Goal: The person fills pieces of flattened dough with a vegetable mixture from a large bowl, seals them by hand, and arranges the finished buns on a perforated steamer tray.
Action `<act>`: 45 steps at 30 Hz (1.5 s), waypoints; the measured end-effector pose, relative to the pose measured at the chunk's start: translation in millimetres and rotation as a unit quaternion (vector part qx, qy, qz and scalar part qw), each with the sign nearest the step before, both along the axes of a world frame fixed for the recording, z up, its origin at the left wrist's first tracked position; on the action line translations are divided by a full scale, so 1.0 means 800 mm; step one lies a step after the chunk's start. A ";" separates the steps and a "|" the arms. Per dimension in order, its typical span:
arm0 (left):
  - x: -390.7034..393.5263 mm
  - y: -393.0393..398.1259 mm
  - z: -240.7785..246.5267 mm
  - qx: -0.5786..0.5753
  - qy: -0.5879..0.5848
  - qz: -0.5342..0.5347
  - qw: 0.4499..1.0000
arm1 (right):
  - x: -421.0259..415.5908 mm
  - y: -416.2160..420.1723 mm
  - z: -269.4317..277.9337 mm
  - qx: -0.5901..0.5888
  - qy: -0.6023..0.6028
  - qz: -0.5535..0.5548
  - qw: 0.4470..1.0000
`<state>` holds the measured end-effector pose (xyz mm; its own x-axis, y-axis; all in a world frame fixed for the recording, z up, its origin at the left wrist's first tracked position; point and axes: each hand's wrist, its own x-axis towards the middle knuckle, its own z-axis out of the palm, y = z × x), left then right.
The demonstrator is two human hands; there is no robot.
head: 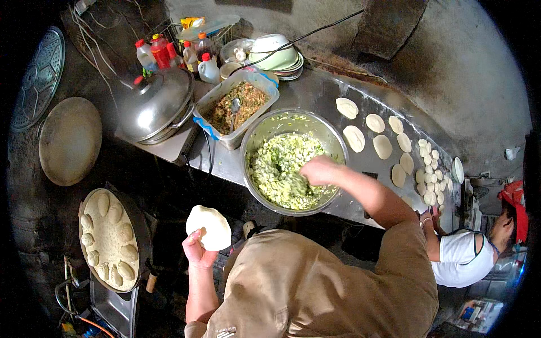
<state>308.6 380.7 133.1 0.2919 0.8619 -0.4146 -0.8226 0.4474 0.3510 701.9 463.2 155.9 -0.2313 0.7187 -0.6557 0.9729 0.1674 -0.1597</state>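
My left hand (200, 254) holds up a flat round dough wrapper (214, 228), thumb on its face, out to the left of my body. My right hand (320, 171) reaches over the near right side of a large stainless steel bowl (315, 123). Its fingers are curled down at the chopped green and pale vegetable filling (274, 154). Motion blurs the filling around the fingertips, and any utensil in that hand is hidden. Beyond the bowl's left rim, a plastic tub (266, 86) contains a brownish minced filling with a metal spoon (235, 110) in it.
Dough wrappers (382, 146) and several small dough pieces (429, 177) lie on the metal counter (296, 95). A co-worker (460, 257) stands at its right end. At left are a lidded pan (158, 105) and a steamer tray (107, 236) of filled buns. Bottles (209, 69) and stacked bowls (274, 53) stand behind.
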 end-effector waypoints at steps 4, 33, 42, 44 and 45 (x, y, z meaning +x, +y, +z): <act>0.014 0.005 0.008 0.001 -0.007 -0.022 1.000 | 0.054 0.063 -0.013 0.157 -0.047 -0.193 0.967; 0.046 0.011 0.011 0.083 0.227 -0.108 0.964 | 0.063 -0.098 -0.033 0.079 -0.078 -0.109 0.988; 0.087 0.029 0.007 0.078 0.135 -0.154 0.976 | 0.040 -0.155 -0.084 0.073 0.304 -0.409 0.857; 0.094 0.030 -0.006 0.034 0.104 -0.176 0.978 | 0.049 -0.152 -0.085 -0.046 0.385 -0.538 0.748; 0.101 0.034 -0.011 0.021 0.085 -0.196 0.977 | 0.048 -0.150 -0.080 -0.058 0.404 -0.550 0.729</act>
